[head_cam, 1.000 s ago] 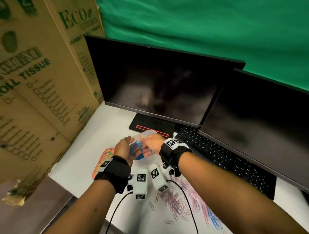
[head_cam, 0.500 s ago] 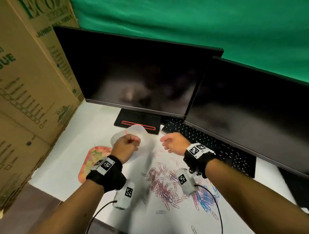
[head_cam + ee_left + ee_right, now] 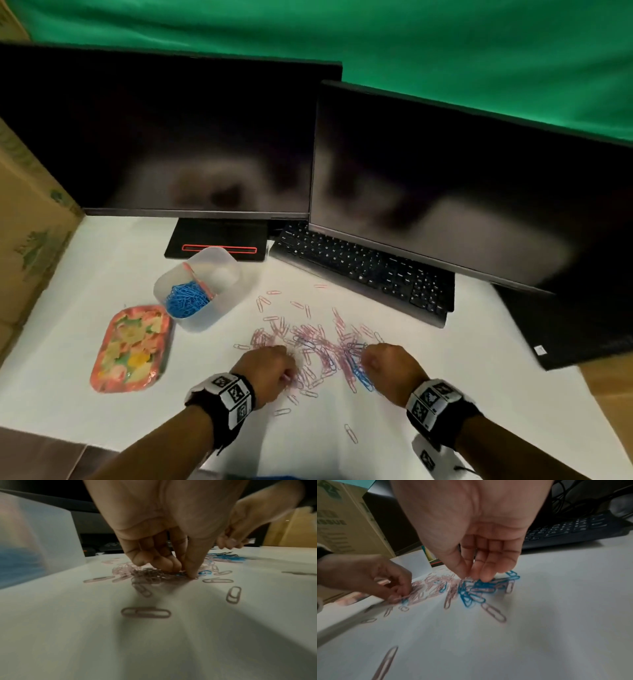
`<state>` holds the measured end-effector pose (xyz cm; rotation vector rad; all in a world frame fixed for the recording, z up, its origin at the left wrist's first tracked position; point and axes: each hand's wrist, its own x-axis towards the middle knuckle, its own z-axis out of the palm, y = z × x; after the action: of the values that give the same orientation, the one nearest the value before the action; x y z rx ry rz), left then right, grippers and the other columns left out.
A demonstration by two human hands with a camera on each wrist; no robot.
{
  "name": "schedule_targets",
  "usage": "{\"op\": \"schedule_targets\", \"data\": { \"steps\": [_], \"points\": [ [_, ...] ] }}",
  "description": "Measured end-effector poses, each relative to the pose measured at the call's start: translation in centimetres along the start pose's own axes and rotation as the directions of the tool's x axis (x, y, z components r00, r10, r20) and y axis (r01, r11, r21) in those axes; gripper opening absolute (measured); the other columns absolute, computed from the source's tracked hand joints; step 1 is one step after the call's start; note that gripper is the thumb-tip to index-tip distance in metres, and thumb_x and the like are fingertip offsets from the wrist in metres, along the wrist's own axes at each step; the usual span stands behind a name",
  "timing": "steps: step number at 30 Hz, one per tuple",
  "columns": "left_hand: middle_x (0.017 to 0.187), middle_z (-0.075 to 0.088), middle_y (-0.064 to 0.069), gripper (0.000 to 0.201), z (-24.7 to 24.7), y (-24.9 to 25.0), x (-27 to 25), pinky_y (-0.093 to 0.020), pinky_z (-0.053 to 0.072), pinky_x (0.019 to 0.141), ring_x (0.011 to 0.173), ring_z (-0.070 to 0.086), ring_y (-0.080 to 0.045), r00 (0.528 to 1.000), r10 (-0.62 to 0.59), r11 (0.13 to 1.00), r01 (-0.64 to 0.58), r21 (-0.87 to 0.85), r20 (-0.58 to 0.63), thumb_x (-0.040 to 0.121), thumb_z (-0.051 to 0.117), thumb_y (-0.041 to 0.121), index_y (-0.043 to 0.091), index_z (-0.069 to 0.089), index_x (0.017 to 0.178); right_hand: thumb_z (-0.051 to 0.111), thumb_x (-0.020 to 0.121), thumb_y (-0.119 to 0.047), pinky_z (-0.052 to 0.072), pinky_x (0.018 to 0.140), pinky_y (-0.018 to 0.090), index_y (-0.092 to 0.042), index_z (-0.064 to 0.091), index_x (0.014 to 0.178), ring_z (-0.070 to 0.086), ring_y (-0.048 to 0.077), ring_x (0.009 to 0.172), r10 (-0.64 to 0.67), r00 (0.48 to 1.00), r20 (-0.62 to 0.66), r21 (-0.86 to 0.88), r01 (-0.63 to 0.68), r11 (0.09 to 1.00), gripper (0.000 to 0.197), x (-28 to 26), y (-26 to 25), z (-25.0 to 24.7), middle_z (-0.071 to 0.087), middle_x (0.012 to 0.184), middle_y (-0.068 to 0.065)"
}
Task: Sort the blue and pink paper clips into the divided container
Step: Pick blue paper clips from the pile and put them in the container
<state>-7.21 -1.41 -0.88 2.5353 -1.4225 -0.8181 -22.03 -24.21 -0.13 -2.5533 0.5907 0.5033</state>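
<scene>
A: Both hands have left the divided container [image 3: 219, 301] since a second ago and come down to the near half of the desk [image 3: 102, 274], onto the loose clips.

B: Left hand [image 3: 265, 371]?

A: Knuckles up, at the near-left edge of the pile. In the left wrist view its fingertips [image 3: 169, 564] are bunched against the thumb, pinching into a clump of pink paper clips [image 3: 145, 574]; one small blue clip lies right at the thumb tip.

B: Right hand [image 3: 390, 368]?

A: At the near-right edge of the pile. Fingers [image 3: 486, 566] curled down beside the thumb, tips touching a cluster of blue paper clips [image 3: 471, 593]. Whether a clip is actually gripped, I cannot tell; the frame is blurred.

B: Spread of the clips?

A: Single pink ones lie nearest the near edge. The main mixed heap, mostly pink, sits between and just beyond the hands, thinning toward the keyboard [image 3: 363, 270].

B: And the container?

A: Farther back and to the left, translucent, apart from the heap. Its near-left compartment holds blue clips; the other compartment looks empty. A patterned tray [image 3: 132, 347] lies just beside it toward the left edge.

B: Far edge?

A: Two dark monitors [image 3: 171, 137], with a cardboard box [image 3: 27, 222] at the far-left corner.
</scene>
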Motion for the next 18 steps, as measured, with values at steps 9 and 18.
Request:
{"op": "schedule_targets", "data": {
  "steps": [9, 18],
  "points": [
    [0.103, 0.061, 0.006, 0.012, 0.1, -0.2, 0.6, -0.024, 0.043, 0.078, 0.096, 0.059, -0.018, 0.989, -0.121, 0.988, 0.112, -0.108, -0.082, 0.09, 0.051, 0.027, 0.028, 0.06, 0.098, 0.049, 0.091, -0.029, 0.042, 0.07, 0.023, -0.021, 0.061, 0.091, 0.06, 0.019, 0.091, -0.08, 0.995, -0.064, 0.033, 0.082, 0.996, 0.014, 0.6, -2.1, 2.6, 0.06, 0.096, -0.003],
    [0.08, 0.067, 0.002, 0.031, -0.4, -0.4, 0.5, -0.031, 0.056, 0.07, 0.074, 0.065, -0.018, 0.969, -0.232, 0.859, 0.16, -0.487, -0.09, 0.082, 0.061, 0.006, 0.037, 0.056, 0.079, 0.048, 0.094, -0.025, 0.05, 0.084, 0.03, -0.012, 0.062, 0.112, 0.062, 0.025, 0.104, 0.051, 0.999, 0.004, -0.064, -0.051, 0.997, 0.026, 3.0, -5.1, 2.8, 0.063, 0.116, 0.008]
  ]
}}
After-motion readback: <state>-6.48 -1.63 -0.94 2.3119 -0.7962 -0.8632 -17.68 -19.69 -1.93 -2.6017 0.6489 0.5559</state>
